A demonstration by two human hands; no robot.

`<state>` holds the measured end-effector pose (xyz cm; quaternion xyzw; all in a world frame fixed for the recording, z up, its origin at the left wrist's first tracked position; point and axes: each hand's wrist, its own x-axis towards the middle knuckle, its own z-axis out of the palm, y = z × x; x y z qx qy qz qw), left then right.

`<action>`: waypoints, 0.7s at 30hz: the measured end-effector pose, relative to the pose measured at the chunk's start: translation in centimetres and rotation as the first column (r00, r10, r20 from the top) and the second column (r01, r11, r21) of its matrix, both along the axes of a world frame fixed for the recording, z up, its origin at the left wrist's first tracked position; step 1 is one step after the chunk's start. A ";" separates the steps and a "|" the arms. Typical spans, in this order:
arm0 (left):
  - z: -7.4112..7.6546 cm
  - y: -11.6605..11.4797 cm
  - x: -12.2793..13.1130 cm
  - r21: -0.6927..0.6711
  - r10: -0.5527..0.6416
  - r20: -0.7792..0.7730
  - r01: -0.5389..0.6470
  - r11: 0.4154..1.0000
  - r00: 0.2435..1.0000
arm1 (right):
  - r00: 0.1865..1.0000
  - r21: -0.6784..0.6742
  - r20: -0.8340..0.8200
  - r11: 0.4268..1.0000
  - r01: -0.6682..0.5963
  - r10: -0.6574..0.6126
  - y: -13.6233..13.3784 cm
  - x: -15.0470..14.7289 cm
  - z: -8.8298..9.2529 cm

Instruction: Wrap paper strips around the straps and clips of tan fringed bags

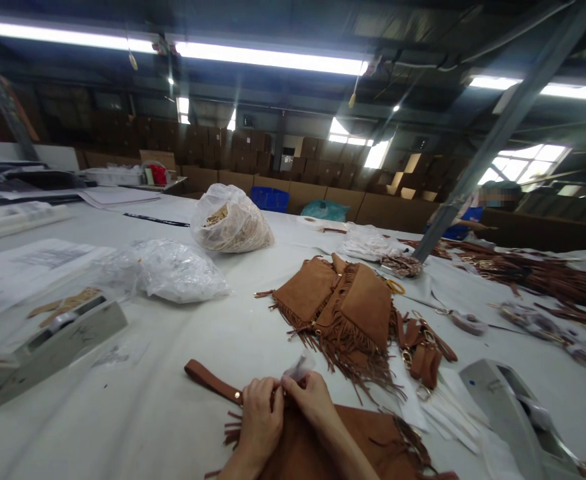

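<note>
Left hand (261, 415) clamped on the brown bag (365, 433), right hand (317, 401) pinching white wrap (301, 365), I seemingly wrapped its edge, needing a snug fold next.

The brown fringed bag (373, 433), suede-like in finish, lies on the white-covered table (163, 427) at the near edge of view, its lower part cut off by the frame. Thin fringe strands spread at its left side and, darker and tangled, at its right. A smooth brown strap (213, 380) with a metal stud extends from its upper left, its looped end outward. A crumpled whitish wrap (300, 365) sticks up at the upper edge, seemingly thin plastic or paper.
</note>
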<state>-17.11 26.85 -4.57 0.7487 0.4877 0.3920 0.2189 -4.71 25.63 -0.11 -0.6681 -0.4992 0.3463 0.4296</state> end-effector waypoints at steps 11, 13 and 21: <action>1.8 0.7 -1.0 -0.391 -0.007 0.218 0.094 0.915 0.976 | 0.973 0.141 -0.226 0.990 -0.007 0.039 -1.0 0.5 -0.9; 2.4 1.4 -1.4 -0.449 -0.056 0.331 0.209 0.869 0.942 | 0.959 0.133 -0.278 0.991 -0.023 0.060 -1.1 0.6 -0.7; 2.2 1.7 -0.8 -0.340 -0.163 0.398 0.310 0.888 0.903 | 0.983 0.069 -0.184 0.998 -0.009 0.022 -0.7 0.5 -1.0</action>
